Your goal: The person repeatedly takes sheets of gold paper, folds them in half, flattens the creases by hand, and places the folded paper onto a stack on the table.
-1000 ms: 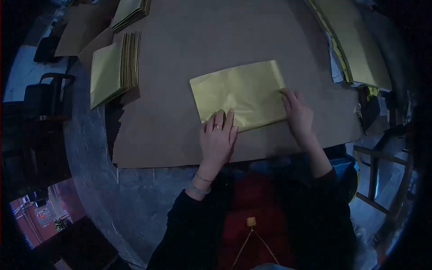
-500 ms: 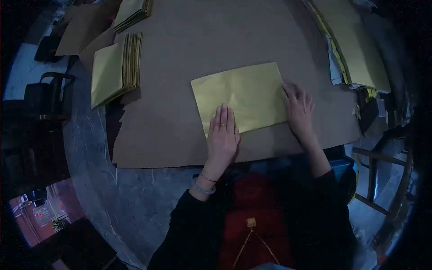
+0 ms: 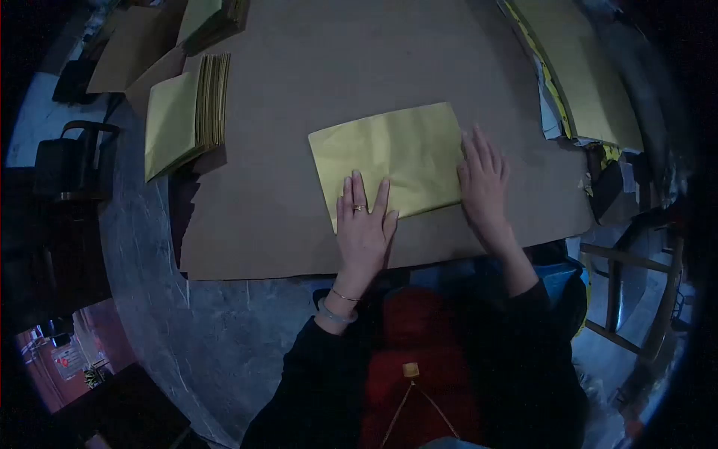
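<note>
A flat yellow sheet of paper (image 3: 404,150), creased in places and shaped like an envelope, lies slightly tilted on brown cardboard (image 3: 277,247). My left hand (image 3: 364,224) rests palm down on its lower left part, fingers spread, with a ring on one finger. Along the sheet's right edge lies my right hand (image 3: 485,176), its fingers stretched out flat and the thumb at the edge. Part of the sheet's lower left is hidden under my left hand.
A stack of folded yellow paper (image 3: 183,120) stands at the left, with another stack (image 3: 213,19) behind it. At the right lies a long pile of yellow sheets (image 3: 587,71). A chair frame (image 3: 628,258) stands at the lower right.
My right hand's fingers have gone from curled at the sheet's edge to stretched out. My left hand's fingers have spread apart. The whole view has shifted a little.
</note>
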Demonstrator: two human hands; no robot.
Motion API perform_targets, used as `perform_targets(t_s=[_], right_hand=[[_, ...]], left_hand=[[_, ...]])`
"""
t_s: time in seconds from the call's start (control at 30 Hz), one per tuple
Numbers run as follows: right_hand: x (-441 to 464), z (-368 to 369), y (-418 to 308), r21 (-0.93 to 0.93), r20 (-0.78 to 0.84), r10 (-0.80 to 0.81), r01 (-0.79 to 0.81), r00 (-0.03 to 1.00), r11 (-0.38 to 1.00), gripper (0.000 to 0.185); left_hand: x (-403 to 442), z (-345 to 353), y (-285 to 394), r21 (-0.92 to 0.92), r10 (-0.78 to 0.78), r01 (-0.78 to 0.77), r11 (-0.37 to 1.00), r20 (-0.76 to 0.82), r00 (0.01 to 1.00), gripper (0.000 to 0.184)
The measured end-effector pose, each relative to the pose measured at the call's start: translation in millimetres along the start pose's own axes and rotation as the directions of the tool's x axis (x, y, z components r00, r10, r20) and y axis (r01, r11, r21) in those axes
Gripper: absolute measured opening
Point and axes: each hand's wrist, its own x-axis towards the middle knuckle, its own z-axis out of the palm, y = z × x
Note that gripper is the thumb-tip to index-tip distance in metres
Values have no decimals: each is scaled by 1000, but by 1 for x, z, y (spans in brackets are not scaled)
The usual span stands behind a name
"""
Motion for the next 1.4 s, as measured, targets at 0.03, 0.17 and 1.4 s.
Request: perform_targets(t_s=[0.03,0.17,1.4], right_hand=[[1,-4,-14,43,-45,-69,71,997,997,46],[2,5,-69,604,76,-326,216,942,767,53],[58,51,12,63,19,-251,249,968,966,51]], left_hand=[[-1,2,-1,34,5,-4,999,-15,1000,52],[0,0,-1,36,-1,0,999,24,1000,51],[-7,-4,-9,54,-147,149,987,-41,988,78]])
